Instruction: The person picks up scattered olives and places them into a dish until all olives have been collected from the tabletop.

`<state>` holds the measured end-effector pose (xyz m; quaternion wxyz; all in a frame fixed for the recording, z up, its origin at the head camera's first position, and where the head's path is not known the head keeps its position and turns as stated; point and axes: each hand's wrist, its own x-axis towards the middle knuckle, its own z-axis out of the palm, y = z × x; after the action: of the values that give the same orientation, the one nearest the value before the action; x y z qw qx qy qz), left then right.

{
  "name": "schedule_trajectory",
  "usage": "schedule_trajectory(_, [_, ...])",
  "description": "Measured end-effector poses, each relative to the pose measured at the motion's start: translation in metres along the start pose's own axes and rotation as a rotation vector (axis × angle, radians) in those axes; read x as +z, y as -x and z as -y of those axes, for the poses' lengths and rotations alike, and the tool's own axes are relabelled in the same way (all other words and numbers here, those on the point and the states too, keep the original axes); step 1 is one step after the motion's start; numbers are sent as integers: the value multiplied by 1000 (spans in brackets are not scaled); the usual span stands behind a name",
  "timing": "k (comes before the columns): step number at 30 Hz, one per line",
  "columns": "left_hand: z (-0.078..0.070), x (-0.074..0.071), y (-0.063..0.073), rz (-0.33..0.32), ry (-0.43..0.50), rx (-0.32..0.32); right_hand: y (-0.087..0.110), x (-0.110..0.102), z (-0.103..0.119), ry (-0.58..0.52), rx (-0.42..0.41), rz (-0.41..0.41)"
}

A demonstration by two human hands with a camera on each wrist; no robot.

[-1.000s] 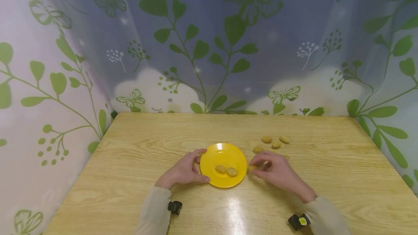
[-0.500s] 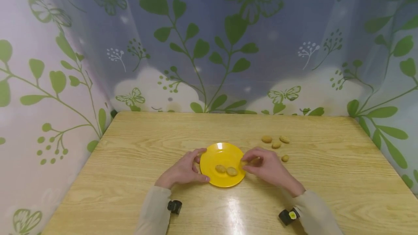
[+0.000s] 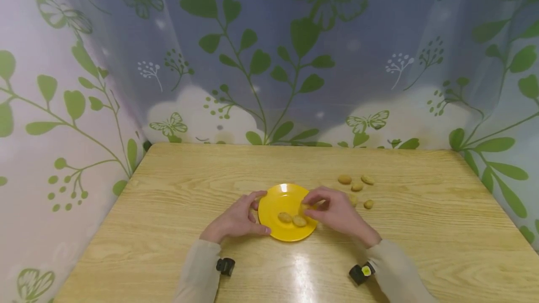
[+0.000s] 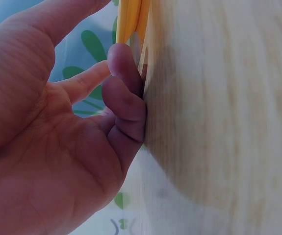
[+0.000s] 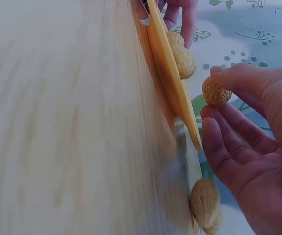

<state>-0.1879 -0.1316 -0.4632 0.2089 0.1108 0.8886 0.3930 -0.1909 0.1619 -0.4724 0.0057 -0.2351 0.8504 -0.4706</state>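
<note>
A yellow plate lies on the wooden table with two peanuts in their shells on it, the left one beside the right one. At the plate's left rim my left hand holds the edge between thumb and fingers; some fingers in the left wrist view curl against the tabletop. My right hand is over the plate's right side. Its thumb and fingertips pinch another peanut, seen end-on with its netted shell in the right wrist view, just above the plate.
Several more peanuts lie on the table right of the plate, among them a back one and a front one. A leaf-patterned curtain stands behind the wooden table and along both sides.
My right hand has moved left from beside the plate to over its right side, carrying the pinched peanut. The left hand and plate have stayed put.
</note>
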Motion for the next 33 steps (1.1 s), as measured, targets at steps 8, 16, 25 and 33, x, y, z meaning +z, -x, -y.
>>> schedule_trajectory(8, [0,0,0,3,-3,0,-7,8,2,-21,29,19])
schedule_trajectory(16, [1,0,1,0,-3,15,-17,17,4,-64,22,38])
schedule_trajectory(25, [0,1,1,5,-10,24,-24,29,3,-95,44,67])
schedule_trajectory(33, [0,0,2,3,-13,27,-32,40,8,-106,51,87])
